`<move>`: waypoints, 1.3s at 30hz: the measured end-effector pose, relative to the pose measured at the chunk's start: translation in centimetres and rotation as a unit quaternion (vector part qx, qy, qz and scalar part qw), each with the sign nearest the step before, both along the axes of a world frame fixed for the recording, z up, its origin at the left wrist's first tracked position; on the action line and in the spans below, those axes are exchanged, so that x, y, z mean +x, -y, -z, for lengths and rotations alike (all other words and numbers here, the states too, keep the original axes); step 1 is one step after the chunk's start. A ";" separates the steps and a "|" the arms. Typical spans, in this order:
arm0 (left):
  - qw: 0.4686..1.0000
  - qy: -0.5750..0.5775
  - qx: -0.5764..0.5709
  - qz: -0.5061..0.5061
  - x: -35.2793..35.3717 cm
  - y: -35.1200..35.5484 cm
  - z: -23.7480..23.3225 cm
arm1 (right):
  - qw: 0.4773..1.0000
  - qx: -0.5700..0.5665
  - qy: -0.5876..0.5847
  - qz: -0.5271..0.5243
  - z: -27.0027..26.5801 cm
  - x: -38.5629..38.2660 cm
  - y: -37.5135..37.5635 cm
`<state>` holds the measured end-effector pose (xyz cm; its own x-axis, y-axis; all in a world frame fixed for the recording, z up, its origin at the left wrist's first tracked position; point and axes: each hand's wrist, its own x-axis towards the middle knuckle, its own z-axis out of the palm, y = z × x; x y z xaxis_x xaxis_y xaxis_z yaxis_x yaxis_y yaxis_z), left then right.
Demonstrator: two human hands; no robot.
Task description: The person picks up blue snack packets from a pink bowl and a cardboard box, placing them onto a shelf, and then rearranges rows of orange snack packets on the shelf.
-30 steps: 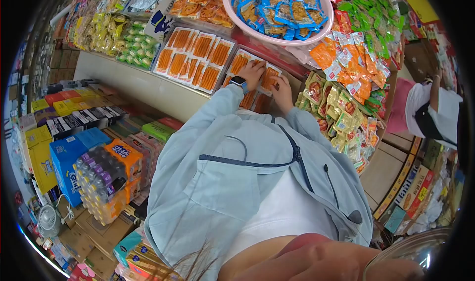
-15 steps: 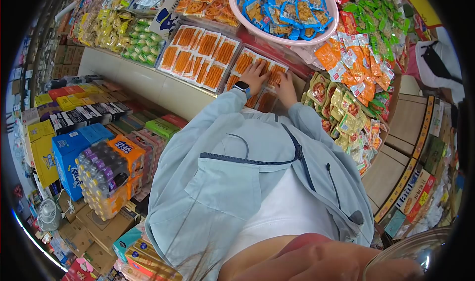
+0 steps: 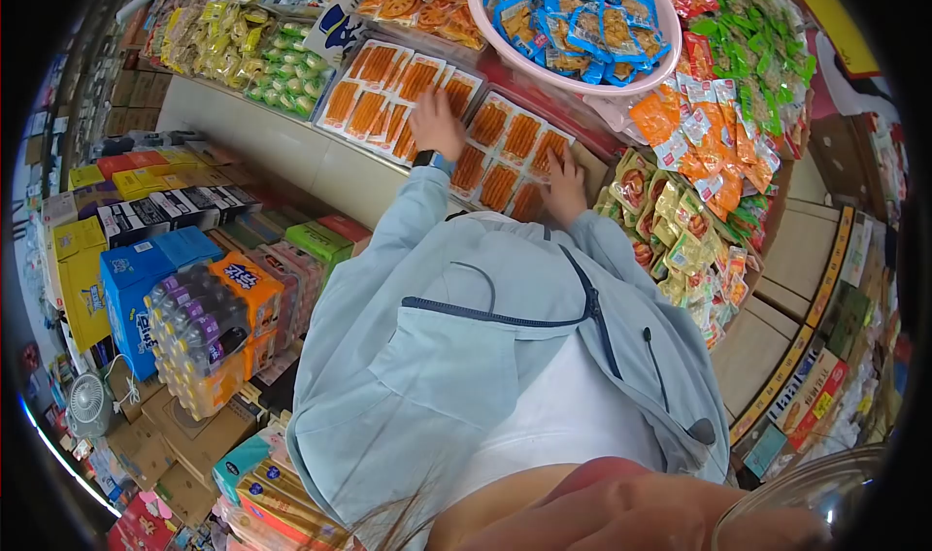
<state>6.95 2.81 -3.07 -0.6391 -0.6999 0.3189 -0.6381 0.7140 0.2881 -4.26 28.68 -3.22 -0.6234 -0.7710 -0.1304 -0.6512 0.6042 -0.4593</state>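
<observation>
My left hand (image 3: 437,127), with a dark smartwatch (image 3: 433,160) on its wrist, rests over the right-hand packets of the left tray of orange snack sticks (image 3: 367,114). Its fingers are stretched out and apart, touching the packets from above. On the right edge of the second tray of snack-stick packets (image 3: 498,187), my right hand (image 3: 565,187) lies with its fingers extended against an end packet. Neither hand has lifted a packet. In both trays the clear packets sit flat in rows, their orange sticks showing through.
A pink basin (image 3: 670,51) of blue snack packets stands beyond the trays. Gold packets (image 3: 670,216) and orange-white packets (image 3: 704,129) lie to the right. Green-white wrapped snacks (image 3: 288,77) are at left. Boxes and a bottle pack (image 3: 209,328) are stacked at lower left.
My left hand has moved left from the second tray to the first tray. My right hand stays at the second tray's right side. The view has shifted slightly.
</observation>
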 end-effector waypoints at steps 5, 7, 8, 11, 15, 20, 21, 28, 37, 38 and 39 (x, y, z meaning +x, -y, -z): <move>0.996 0.062 0.017 -0.055 0.7 6.8 1.0 | 0.999 -0.023 0.031 0.020 -0.5 0.3 -0.3; 0.993 0.101 0.032 -0.055 0.2 7.3 -0.1 | 0.998 -0.047 0.033 0.033 -0.3 0.3 -0.4; 0.988 0.133 0.054 -0.058 -0.2 7.5 -0.8 | 0.996 -0.059 0.041 0.043 -0.3 0.2 -0.4; 0.977 0.195 0.059 -0.059 -1.4 9.3 -0.2 | 0.989 -0.130 0.045 0.057 -0.9 -0.2 -0.4; 0.976 0.176 0.097 -0.088 -1.7 8.6 -3.3 | 0.979 -0.186 0.040 0.071 -1.3 -0.7 -1.0; 0.999 -0.034 0.023 -0.006 0.3 3.2 -3.7 | 0.946 -0.219 0.214 0.107 -3.8 -0.2 -1.2; 0.995 -0.065 0.058 0.048 0.3 1.0 -3.5 | 0.925 -0.208 0.295 0.117 -4.2 0.0 -1.1; 0.902 0.005 0.270 0.337 0.5 -12.4 -3.5 | 0.731 -0.281 0.574 0.240 0.0 1.5 -1.1; 0.930 0.022 0.184 0.318 3.3 -11.6 -1.4 | 0.948 -0.196 0.046 0.248 -3.6 0.2 -0.7; 0.937 0.021 0.168 0.307 3.5 -11.0 -1.8 | 0.950 -0.177 0.058 0.250 -3.8 -0.2 -0.4; 0.943 0.020 0.151 0.296 3.7 -10.4 -2.2 | 0.952 -0.158 0.070 0.254 -4.2 -0.4 0.1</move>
<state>10.62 13.26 -0.84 -0.9539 -0.2713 0.1285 -0.1682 0.8375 0.5199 -4.66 28.60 0.95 -0.9200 -0.3885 -0.0505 -0.2311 0.6422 -0.7309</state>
